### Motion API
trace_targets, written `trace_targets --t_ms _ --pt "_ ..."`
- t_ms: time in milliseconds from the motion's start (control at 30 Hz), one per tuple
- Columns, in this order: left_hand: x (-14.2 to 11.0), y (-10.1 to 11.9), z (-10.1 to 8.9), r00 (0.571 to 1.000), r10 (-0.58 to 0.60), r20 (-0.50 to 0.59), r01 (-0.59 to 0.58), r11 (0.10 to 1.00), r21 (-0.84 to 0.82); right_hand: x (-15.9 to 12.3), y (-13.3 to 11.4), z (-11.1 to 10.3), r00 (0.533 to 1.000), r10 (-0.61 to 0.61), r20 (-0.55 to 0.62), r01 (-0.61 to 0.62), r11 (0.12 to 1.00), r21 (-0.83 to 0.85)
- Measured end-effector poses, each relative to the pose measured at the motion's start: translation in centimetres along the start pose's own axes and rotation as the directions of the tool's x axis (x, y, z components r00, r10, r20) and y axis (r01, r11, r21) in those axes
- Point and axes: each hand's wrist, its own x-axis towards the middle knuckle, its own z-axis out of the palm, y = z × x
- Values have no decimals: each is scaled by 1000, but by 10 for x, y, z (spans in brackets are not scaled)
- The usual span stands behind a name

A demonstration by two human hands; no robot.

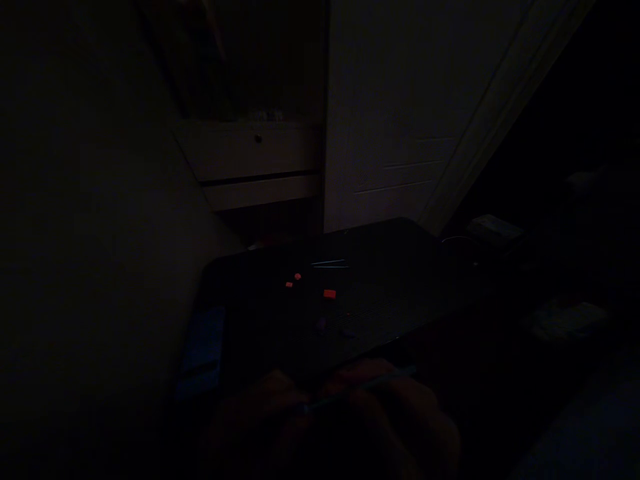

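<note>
The picture is very dark. At the bottom my left hand (pixel 273 400) and my right hand (pixel 405 417) are close together, just in front of the table's near edge. A thin bluish stick-like thing (pixel 383 379) slants up to the right between them; its exact kind is not clear. The fingers of my right hand are closed round its length. My left fingertips pinch at its lower left end. Beyond my hands, a small red-orange block (pixel 329 294) lies on the dark table (pixel 390 267), with two dark purplish pieces nearer to me, one of them (pixel 321 325) by the middle.
Tweezers (pixel 330 265) lie farther back, right of two small orange pieces, one round (pixel 297 276) and one squarish (pixel 289 285). A flat blue thing (pixel 201 353) is at the table's left edge. Behind stand a drawer (pixel 260 157) and a pale panel (pixel 385 127).
</note>
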Motion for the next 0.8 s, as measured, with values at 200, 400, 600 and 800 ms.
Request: trace_targets --t_ms 200,400,600,800 --pt "-1 -2 -6 999 -37 -22 36 999 -38 -6 7 -7 1000 -22 10 24 981 -191" --pt "-9 -7 -12 993 -72 -93 73 997 10 -4 14 -14 960 -2 281 52 984 -171" --pt "-14 -12 -16 988 -72 -134 79 996 49 -10 22 -16 949 -7 315 77 975 -209" --pt "-15 -14 -13 987 -61 -149 74 994 83 -23 12 -5 992 12 123 22 962 -273"
